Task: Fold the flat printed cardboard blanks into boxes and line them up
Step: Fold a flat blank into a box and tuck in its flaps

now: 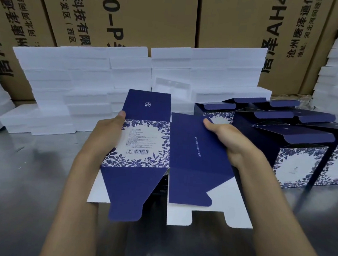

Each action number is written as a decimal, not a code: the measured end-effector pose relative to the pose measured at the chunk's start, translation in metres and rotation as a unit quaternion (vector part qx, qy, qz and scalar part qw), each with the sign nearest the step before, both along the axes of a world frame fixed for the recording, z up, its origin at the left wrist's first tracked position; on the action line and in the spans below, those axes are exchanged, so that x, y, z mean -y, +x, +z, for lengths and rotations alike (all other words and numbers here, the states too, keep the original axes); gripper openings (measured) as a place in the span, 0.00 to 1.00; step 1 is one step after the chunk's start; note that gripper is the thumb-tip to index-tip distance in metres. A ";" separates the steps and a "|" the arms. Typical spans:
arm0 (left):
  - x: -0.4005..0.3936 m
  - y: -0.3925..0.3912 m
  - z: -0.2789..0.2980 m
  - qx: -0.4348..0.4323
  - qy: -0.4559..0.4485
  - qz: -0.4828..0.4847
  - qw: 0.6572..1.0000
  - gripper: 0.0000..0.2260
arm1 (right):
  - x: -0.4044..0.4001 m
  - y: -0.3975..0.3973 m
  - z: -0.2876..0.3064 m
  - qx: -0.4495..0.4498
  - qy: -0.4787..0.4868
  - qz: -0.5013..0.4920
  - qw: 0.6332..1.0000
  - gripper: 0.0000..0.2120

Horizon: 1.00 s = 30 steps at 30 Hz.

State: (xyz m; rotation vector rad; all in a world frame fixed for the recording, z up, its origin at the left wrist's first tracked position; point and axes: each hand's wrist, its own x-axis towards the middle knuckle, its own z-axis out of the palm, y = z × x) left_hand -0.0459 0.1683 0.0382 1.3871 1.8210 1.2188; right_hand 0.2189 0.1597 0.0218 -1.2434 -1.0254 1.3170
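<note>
We count one printed cardboard blank (154,147), part opened and held above the counter (20,177). Two hands grip it: our left hand (106,131) and our right hand (229,142), one on each side. Folded blue boxes (302,157) stand at the right; we make out at least five, and the ones behind overlap too much for a sure count. The white foam blocks (87,78) are too many to count. We see at least four brown cartons (132,11) behind.

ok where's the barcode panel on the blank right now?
Head view, centre-left: the barcode panel faces the camera on the blank, beside the left hand gripping that edge; the folded boxes stand to the right.
</note>
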 end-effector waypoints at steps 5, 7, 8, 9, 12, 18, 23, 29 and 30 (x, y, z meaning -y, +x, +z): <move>0.000 0.000 -0.006 0.046 0.086 -0.004 0.995 0.20 | 0.002 0.004 0.001 -0.010 0.004 0.045 0.999 0.15; -0.002 0.002 -0.008 0.045 0.082 -0.007 0.996 0.19 | 0.004 0.005 0.002 -0.003 0.007 0.047 0.999 0.15; -0.002 0.003 -0.009 0.038 0.081 -0.007 0.996 0.18 | 0.005 0.006 0.003 0.003 0.008 0.034 0.999 0.15; -0.003 0.004 -0.010 0.033 0.081 -0.007 0.996 0.17 | 0.006 0.006 0.004 0.010 0.010 0.019 1.000 0.15; -0.004 0.007 -0.010 0.037 0.090 -0.003 0.995 0.18 | 0.008 0.009 0.008 0.014 0.023 0.014 1.000 0.16; -0.003 0.007 -0.017 0.187 0.144 0.063 0.970 0.19 | 0.026 0.021 0.012 0.061 0.030 0.137 0.988 0.15; 0.009 0.017 -0.009 0.051 0.094 -0.087 0.990 0.36 | 0.032 0.021 0.019 0.052 0.066 0.041 0.996 0.11; 0.030 0.020 0.020 0.007 0.081 -0.219 0.972 0.37 | 0.040 0.026 0.024 -0.009 0.083 0.025 0.996 0.15; 0.032 0.023 0.023 -0.013 0.087 -0.222 0.971 0.36 | 0.040 0.026 0.027 -0.014 0.086 0.026 0.996 0.13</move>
